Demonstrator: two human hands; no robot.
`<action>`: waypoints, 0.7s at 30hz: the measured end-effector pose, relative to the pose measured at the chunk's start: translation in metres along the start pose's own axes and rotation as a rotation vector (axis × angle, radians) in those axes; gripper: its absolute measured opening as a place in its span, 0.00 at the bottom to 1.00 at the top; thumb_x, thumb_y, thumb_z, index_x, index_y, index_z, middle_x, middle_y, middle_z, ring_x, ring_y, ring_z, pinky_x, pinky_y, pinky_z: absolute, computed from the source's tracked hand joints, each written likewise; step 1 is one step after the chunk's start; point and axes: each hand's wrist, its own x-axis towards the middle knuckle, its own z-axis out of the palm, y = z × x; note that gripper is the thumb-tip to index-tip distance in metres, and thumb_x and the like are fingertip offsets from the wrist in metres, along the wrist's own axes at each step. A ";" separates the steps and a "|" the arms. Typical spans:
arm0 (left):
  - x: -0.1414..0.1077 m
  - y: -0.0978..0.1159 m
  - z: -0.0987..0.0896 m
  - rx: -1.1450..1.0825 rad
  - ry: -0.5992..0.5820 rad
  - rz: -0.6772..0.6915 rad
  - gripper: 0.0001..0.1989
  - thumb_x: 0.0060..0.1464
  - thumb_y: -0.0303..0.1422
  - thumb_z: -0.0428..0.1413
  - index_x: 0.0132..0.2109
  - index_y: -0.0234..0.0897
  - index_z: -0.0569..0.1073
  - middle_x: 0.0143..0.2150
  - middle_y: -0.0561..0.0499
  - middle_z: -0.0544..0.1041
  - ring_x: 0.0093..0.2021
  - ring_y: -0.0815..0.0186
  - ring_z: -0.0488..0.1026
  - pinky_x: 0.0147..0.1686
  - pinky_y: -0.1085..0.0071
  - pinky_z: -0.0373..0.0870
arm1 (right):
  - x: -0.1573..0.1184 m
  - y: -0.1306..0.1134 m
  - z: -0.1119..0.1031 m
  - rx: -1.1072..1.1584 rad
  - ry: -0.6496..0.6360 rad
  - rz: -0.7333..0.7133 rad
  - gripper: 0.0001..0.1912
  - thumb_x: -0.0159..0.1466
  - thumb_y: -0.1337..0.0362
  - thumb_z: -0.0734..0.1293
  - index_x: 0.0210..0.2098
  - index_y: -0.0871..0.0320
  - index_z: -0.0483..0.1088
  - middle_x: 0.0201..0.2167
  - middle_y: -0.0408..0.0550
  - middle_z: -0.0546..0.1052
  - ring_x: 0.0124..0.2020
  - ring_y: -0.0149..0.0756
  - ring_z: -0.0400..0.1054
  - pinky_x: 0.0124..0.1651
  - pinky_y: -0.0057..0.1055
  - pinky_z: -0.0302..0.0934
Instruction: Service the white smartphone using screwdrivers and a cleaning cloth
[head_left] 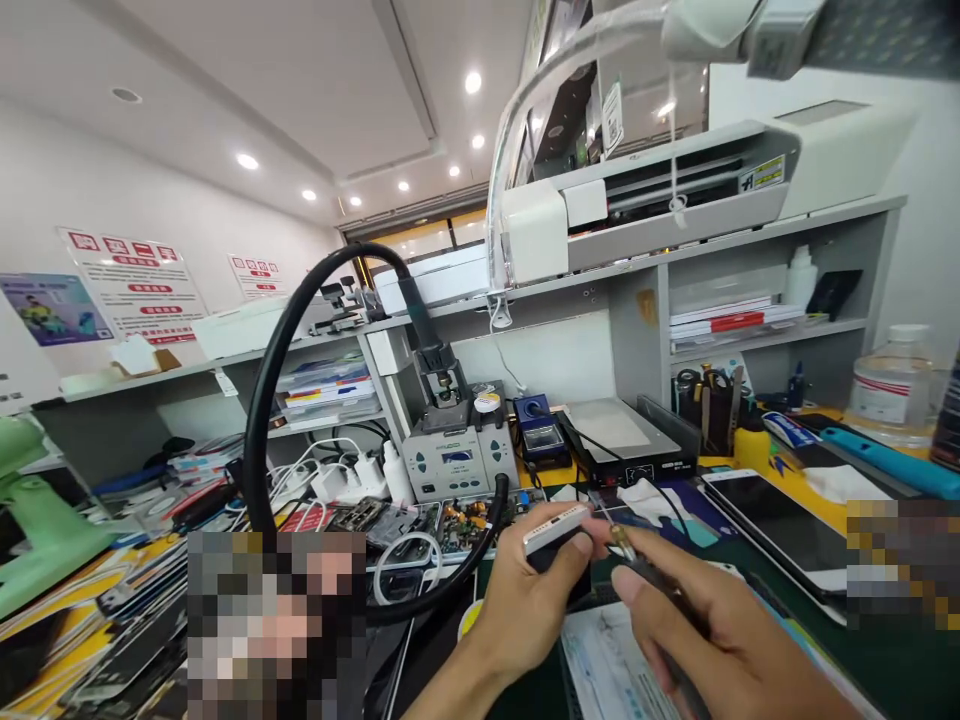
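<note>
My left hand [529, 600] is closed around a smartphone [556, 530], its pale bottom edge with the port and small holes turned upward. Most of the phone's body is hidden behind my thumb and palm. In my right hand [697, 610] I grip a slim screwdriver [621, 541] with a dark handle, a brass-coloured collar and a thin shaft. Its shaft points toward the end of the phone, close to my left fingertips. Whether the tip touches the phone I cannot tell. Beneath my hands lies a pale printed packet [604, 650] on the dark green mat [787, 620].
A hot-air station [461, 465] with a looping black hose [259, 430] stands ahead. A tray of small parts [465, 525] sits before it. A heating plate [622, 445] and a white-framed tablet [780, 525] are on the right. Phones and cables crowd the left; blurred patches hide some areas.
</note>
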 end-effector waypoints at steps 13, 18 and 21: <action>0.009 -0.013 -0.008 -0.329 0.053 -0.207 0.38 0.56 0.64 0.46 0.47 0.34 0.79 0.39 0.43 0.81 0.41 0.54 0.76 0.50 0.60 0.69 | 0.020 0.003 0.019 0.161 -0.001 0.223 0.32 0.62 0.30 0.55 0.29 0.52 0.68 0.10 0.40 0.65 0.12 0.36 0.60 0.19 0.33 0.62; 0.008 -0.012 -0.008 -0.454 0.074 -0.324 0.36 0.63 0.60 0.41 0.47 0.34 0.80 0.44 0.43 0.82 0.52 0.50 0.74 0.58 0.58 0.65 | 0.025 -0.008 0.029 0.228 -0.045 0.313 0.35 0.59 0.27 0.56 0.24 0.52 0.66 0.10 0.40 0.62 0.16 0.35 0.59 0.25 0.32 0.62; 0.008 -0.007 -0.005 -0.471 0.067 -0.356 0.35 0.65 0.56 0.40 0.47 0.33 0.80 0.44 0.43 0.82 0.55 0.49 0.73 0.59 0.57 0.64 | 0.026 -0.015 0.033 0.296 -0.023 0.365 0.34 0.61 0.29 0.58 0.23 0.54 0.65 0.11 0.39 0.62 0.17 0.32 0.58 0.27 0.29 0.61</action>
